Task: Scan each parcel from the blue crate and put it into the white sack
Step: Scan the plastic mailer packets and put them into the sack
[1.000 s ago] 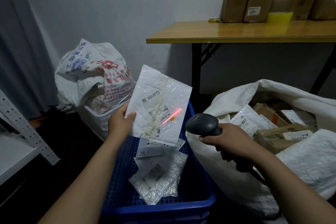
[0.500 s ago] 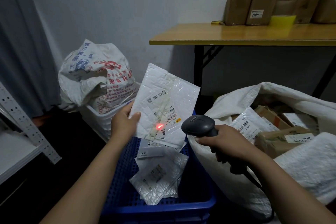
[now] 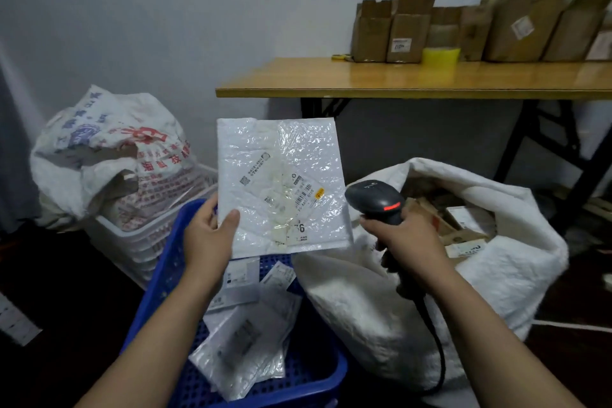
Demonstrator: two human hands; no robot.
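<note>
Mailer (image 3: 281, 182) held over crate (image 3: 162, 275), scanner (image 3: 374, 199) just to its right.
Left hand (image 3: 208, 238) pinches the mailer's lower left edge, thumb on the front, long axis near upright. Right hand (image 3: 404, 242) is clenched round the scanner's handle. The sack (image 3: 364, 301) opens further right, beyond the right hand, so the mailer likely has to pass over the scanner; air above it is open, sack's near rim sagging low.

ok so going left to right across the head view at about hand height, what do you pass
printed sack → left hand → parcel it holds → scanner → right hand gripping it → white sack
</note>
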